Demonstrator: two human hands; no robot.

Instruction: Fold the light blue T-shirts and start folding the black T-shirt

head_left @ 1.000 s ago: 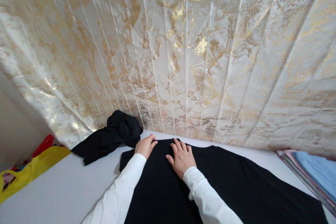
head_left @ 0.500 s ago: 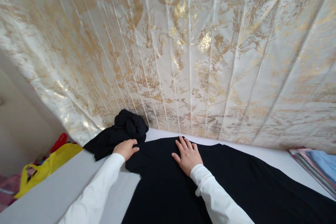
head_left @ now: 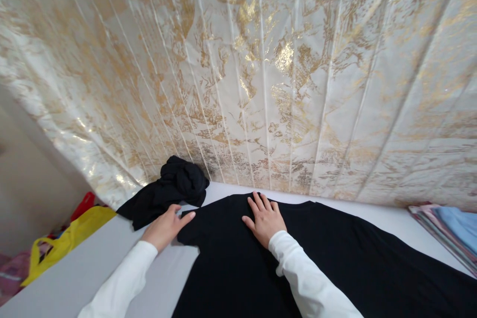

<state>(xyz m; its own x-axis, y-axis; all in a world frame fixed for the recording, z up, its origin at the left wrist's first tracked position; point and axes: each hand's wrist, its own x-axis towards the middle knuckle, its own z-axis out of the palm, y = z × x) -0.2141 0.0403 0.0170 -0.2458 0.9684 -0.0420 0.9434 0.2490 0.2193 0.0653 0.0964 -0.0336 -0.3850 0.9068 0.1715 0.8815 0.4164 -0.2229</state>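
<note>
A black T-shirt (head_left: pixel 231 258) lies spread flat on the white table, its neckline toward the curtain and its lower part running out of view at the bottom. My right hand (head_left: pixel 264 218) rests palm down on its upper part near the collar, fingers spread. At the end of the left sleeve is my left hand (head_left: pixel 166 226), thumb and fingers apart, with the thumb tip by the sleeve edge; whether it touches the cloth I cannot tell. Just beyond this hand sits a crumpled black garment (head_left: pixel 179 184).
A white and gold patterned curtain (head_left: pixel 238 84) hangs behind the table (head_left: pixel 108 253). Folded clothes (head_left: pixel 454 233) are stacked at the right edge. Off the table's left side are a yellow bag (head_left: pixel 70 233), a red item (head_left: pixel 82 205) and pink items (head_left: pixel 13 273).
My left hand has drawn back a little to the left from the sleeve, and its fingers have opened. The right hand stays in place on the T-shirt.
</note>
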